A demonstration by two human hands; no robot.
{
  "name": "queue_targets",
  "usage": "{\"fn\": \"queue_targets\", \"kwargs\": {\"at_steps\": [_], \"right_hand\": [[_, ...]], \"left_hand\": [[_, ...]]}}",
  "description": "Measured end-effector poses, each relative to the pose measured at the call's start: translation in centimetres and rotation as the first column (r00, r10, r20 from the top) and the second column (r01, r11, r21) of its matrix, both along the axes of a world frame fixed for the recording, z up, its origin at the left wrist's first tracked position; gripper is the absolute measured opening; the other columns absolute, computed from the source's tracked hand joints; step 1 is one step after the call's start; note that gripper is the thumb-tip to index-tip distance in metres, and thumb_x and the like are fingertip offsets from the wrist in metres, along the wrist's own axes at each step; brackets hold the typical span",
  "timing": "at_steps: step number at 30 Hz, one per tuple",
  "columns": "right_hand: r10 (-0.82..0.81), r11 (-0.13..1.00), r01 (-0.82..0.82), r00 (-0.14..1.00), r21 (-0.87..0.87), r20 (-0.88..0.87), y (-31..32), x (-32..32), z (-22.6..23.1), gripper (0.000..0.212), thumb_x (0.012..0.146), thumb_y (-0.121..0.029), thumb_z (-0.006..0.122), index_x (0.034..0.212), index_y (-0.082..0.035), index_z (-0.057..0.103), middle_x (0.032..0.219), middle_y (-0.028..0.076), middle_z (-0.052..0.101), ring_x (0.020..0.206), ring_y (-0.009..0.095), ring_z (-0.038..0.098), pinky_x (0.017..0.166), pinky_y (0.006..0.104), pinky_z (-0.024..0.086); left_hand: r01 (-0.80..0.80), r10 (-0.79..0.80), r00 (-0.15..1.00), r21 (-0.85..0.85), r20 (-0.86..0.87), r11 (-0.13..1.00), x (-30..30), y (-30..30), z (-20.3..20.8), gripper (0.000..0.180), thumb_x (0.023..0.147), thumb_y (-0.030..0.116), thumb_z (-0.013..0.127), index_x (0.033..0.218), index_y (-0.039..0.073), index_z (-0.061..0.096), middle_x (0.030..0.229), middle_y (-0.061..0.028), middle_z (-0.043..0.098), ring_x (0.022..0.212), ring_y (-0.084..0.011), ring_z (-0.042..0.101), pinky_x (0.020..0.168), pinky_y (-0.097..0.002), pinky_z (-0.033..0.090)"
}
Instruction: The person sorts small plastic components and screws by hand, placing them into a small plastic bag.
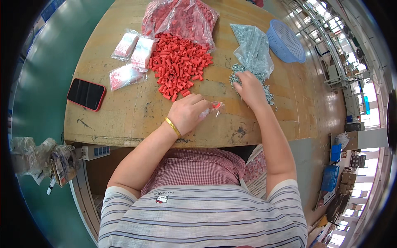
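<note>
My left hand is closed around a small clear plastic bag near the front of the table. Something red shows inside the bag's end, which sticks out past my fingers. My right hand reaches into a heap of small silvery screws, its thumb and fingers curled on some of them at the heap's left side. A large heap of red plastic caps, hollow and tapered, lies just beyond my left hand. More caps fill the big clear bag behind it.
A clear bag of screws lies behind the screw heap, beside a blue perforated basket. Packs of small printed bags lie left of the caps. A phone with a red case rests near the table's left edge.
</note>
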State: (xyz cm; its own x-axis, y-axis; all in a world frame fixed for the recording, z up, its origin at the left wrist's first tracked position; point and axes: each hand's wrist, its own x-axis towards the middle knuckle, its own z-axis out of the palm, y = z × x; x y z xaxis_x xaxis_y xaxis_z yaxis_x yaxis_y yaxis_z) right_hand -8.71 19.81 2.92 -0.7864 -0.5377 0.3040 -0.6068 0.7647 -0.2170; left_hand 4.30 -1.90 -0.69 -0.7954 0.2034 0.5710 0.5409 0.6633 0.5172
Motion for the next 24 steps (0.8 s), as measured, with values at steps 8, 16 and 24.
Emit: {"fn": "queue_targets", "kwargs": {"at_steps": [8, 16, 24], "right_hand": [[0.172, 0.901, -0.098, 0.975, 0.422, -0.14, -1.8, -0.9, -0.8, 0.009, 0.071, -0.004, 0.062, 0.079, -0.003, 0.059, 0.081, 0.013, 0.06, 0.082, 0.031, 0.063, 0.069, 0.0404, 0.053], [-0.026, 0.95, 0.166, 0.888, -0.266, 0.459, -0.4, 1.3, -0.6, 0.013, 0.08, -0.006, 0.064, 0.093, -0.001, 0.065, 0.084, 0.011, 0.065, 0.078, 0.02, 0.063, 0.07, 0.0318, 0.05], [0.172, 0.833, 0.115, 0.876, -0.542, 0.451, -2.5, 7.3, 0.4, 0.01, 0.081, -0.004, 0.064, 0.091, -0.003, 0.065, 0.085, 0.008, 0.063, 0.081, 0.02, 0.059, 0.077, 0.0302, 0.047]], "left_hand": [[-0.013, 0.013, 1.0, 0.027, 0.018, 1.0, 0.3, -0.3, 0.3, 0.02, 0.073, 0.01, 0.071, 0.091, 0.011, 0.064, 0.079, -0.0041, 0.057, 0.074, -0.0231, 0.058, 0.063, -0.0342, 0.049], [0.03, -0.031, 0.999, 0.041, 0.031, 0.999, 0.2, -0.2, 0.2, 0.027, 0.069, 0.009, 0.07, 0.095, 0.013, 0.064, 0.081, -0.0038, 0.057, 0.077, -0.0232, 0.059, 0.065, -0.0337, 0.05], [0.055, -0.055, 0.996, 0.012, 0.071, 0.998, 0.1, -0.1, -0.1, 0.026, 0.069, 0.009, 0.069, 0.094, 0.013, 0.064, 0.085, -0.0038, 0.059, 0.079, -0.0235, 0.06, 0.067, -0.0339, 0.051]]}}
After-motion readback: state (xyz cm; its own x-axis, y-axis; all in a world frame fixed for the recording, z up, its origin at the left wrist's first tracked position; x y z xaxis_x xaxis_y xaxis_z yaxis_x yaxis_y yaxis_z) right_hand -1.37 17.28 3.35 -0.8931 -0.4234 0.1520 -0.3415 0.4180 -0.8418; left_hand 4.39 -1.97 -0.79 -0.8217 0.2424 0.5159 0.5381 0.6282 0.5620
